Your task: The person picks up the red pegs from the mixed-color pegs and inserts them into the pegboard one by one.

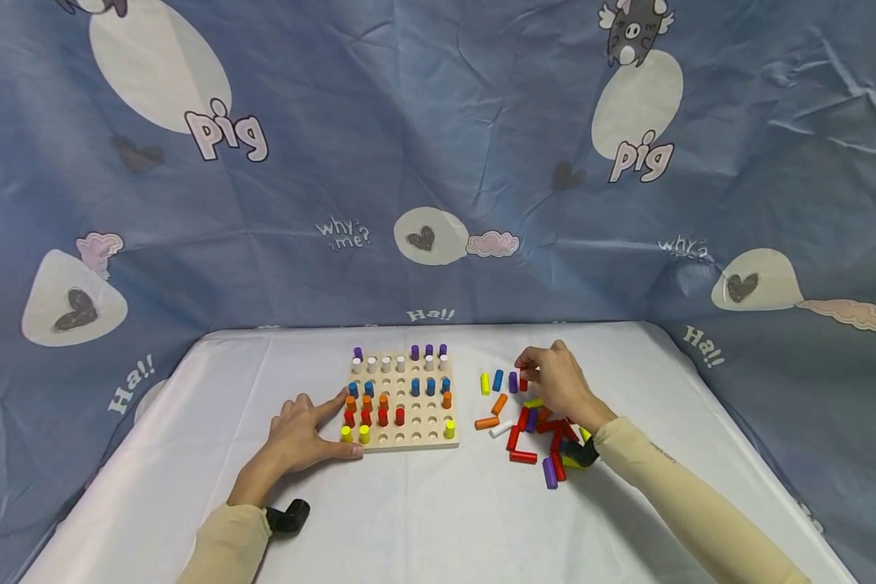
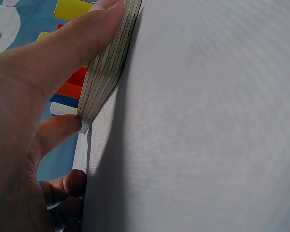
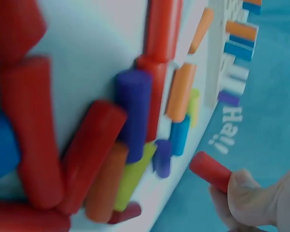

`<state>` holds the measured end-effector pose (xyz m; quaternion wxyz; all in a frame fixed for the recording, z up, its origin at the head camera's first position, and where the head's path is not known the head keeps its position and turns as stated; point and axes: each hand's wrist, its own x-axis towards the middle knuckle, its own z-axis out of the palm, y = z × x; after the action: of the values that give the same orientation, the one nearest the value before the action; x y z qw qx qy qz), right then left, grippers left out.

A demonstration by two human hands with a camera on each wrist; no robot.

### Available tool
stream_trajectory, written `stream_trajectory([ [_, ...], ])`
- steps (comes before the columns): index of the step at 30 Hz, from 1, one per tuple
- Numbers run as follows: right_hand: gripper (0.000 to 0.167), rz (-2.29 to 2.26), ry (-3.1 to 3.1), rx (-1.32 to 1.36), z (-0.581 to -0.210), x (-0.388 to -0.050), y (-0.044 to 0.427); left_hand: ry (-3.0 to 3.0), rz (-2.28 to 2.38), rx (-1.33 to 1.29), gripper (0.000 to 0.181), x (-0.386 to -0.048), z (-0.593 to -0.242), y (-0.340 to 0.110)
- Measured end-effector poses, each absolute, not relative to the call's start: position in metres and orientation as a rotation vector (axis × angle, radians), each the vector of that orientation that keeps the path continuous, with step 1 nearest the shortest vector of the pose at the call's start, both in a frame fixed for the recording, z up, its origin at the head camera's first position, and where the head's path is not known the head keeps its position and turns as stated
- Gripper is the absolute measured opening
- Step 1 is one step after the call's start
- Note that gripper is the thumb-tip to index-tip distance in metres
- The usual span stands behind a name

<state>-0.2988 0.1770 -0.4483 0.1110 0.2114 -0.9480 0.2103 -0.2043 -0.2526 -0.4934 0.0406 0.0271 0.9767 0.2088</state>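
Note:
A wooden pegboard (image 1: 427, 444) lies on the white table, its rows partly filled with purple, white, blue, orange, red and yellow pegs. My left hand (image 1: 292, 434) is at its near left corner. The straight thumb touches the front edge and the index finger touches the left edge (image 2: 104, 72); the other fingers are bent beside the board. My right hand (image 1: 562, 385) pinches a red peg (image 3: 210, 171) between thumb and fingers, above the far side of a loose pile. In that pile, several red pegs (image 1: 523, 457) lie among purple, orange, yellow and blue ones.
Between board and pile lie a white peg (image 1: 501, 429) and two orange pegs (image 1: 487, 422). Behind them are a yellow peg (image 1: 485, 384), a blue peg (image 1: 498, 380) and a purple peg (image 1: 513, 381). A blue printed cloth (image 1: 438, 162) hangs behind the table.

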Motion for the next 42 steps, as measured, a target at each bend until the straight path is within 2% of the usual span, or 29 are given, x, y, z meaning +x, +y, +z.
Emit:
stream_trajectory([
  [8,0.004,0.679,-2.681,0.699,-0.442,-0.284,0.156,2.99,0.641,0.074,0.117,-0.203,-0.491,-0.252],
  [25,0.008,0.793,-2.593,0.806,-0.442,-0.27,0.116,2.982,0.653,0.067,0.117,-0.202,-0.492,-0.252],
  [42,0.006,0.892,-2.587,0.95,-0.459,-0.261,0.074,2.985,0.66,0.066,0.117,-0.202,-0.49,-0.251],
])
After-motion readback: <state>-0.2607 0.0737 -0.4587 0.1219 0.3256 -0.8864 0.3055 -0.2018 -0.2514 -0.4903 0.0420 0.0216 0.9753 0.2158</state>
